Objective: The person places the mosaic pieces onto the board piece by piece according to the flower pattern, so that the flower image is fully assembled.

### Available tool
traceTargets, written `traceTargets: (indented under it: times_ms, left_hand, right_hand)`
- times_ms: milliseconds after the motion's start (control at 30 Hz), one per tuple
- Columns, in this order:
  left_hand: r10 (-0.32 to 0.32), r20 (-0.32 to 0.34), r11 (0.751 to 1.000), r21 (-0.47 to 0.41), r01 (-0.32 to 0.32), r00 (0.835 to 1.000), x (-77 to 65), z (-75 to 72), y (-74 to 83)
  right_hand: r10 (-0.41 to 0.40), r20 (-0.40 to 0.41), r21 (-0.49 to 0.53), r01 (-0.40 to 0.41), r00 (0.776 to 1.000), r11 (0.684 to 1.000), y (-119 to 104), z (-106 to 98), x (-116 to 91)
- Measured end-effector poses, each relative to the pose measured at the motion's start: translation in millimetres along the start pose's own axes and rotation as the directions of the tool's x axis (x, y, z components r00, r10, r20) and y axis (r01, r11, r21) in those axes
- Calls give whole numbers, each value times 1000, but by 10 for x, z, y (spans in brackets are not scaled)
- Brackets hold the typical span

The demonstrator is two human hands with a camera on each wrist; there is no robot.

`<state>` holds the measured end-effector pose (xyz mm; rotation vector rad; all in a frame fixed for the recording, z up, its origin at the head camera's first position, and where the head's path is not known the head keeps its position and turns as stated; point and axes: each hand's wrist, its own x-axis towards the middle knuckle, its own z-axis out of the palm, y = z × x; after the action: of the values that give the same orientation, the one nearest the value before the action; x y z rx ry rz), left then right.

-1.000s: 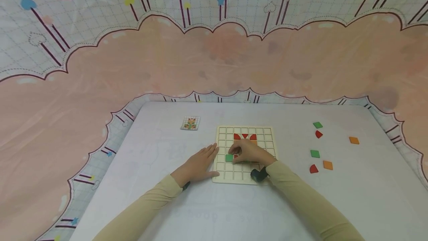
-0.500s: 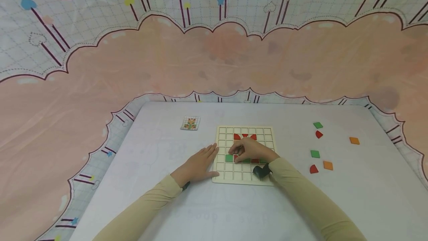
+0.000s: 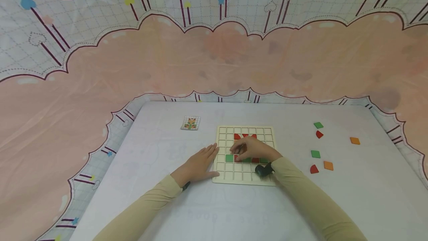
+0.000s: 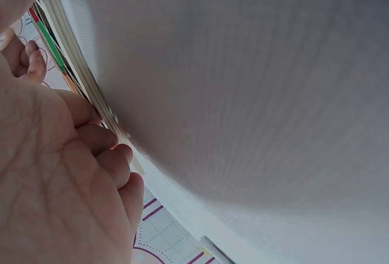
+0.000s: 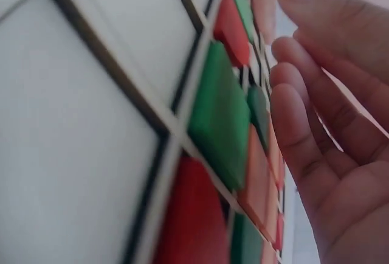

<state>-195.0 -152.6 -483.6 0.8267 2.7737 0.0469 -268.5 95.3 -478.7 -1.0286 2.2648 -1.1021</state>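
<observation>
A pale wooden grid board (image 3: pixel 235 176) lies on the table, with red, orange and green flat tiles in its squares. My left hand (image 3: pixel 198 163) lies at the board's left edge, fingers extended; in the left wrist view its fingertips meet the stacked-looking edge. Over the board's middle, my right hand (image 3: pixel 251 148) has bent fingers and hides part of the pattern. Its thumb tip is right at a red tile (image 3: pixel 236 157), beside a green tile (image 3: pixel 229 158). In the right wrist view the fingers hover beside a green tile (image 5: pixel 222 118), with no piece visible between them.
A small pattern card (image 3: pixel 190 123) lies beyond the left hand. To the board's right are loose tiles: green (image 3: pixel 315 154), red (image 3: pixel 314 169) and orange (image 3: pixel 328 165), with several others farther back. A patterned cloth (image 3: pixel 214 58) hangs behind the table.
My right hand has shifted slightly right over the board, exposing more of the red tile near its thumb and the row of tiles below. The left hand has stayed still.
</observation>
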Motion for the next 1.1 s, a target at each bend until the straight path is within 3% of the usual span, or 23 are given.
traceTargets:
  times_ms: [233, 600, 833, 1100]
  left_hand:
    - [-3, -1, 1000, -5, 3, 1000, -6, 0, 6]
    - [-8, 4, 1000, -9, 8, 1000, -3, 16, 13]
    - [-12, 6, 1000, -13, 12, 1000, 2, 2, 21]
    - [-17, 11, 1000, -10, 17, 1000, 6, -8, 15]
  right_hand:
    - [3, -26, 76, -1, 1000, 997, -19, -172, -152]
    - [-9, -79, -3, 9, 997, 1000, -45, -551, -597]
    - [84, -150, -28, -89, 985, 996, 29, -786, -965]
    - [112, -225, -82, -133, 968, 988, 134, -986, -1429]
